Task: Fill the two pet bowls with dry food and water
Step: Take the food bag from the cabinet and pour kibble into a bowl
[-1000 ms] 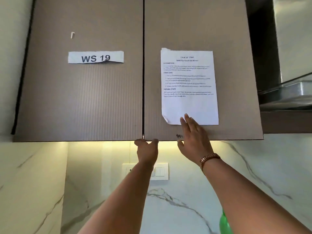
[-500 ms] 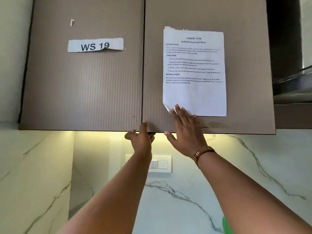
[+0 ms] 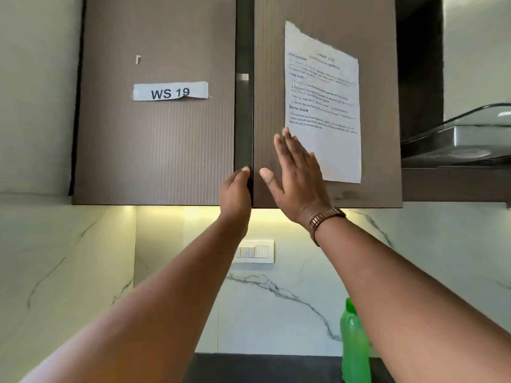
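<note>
At the lower right a green bottle (image 3: 354, 346) stands on the dark worktop (image 3: 262, 367). Mid-frame, the left hand (image 3: 236, 189) curls round the edge of the right cabinet door (image 3: 269, 92) – ajar – while the right hand (image 3: 297, 175) lies flat, fingers spread, beside a taped sheet (image 3: 329, 111). Bowls are not visible.

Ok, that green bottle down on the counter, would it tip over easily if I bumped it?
Probably. The green bottle looks tall and narrow, so a sideways knock could topple it. It seems to be thin plastic, so likely light unless full; how full it is cannot be told. Its base is out of view.
</note>
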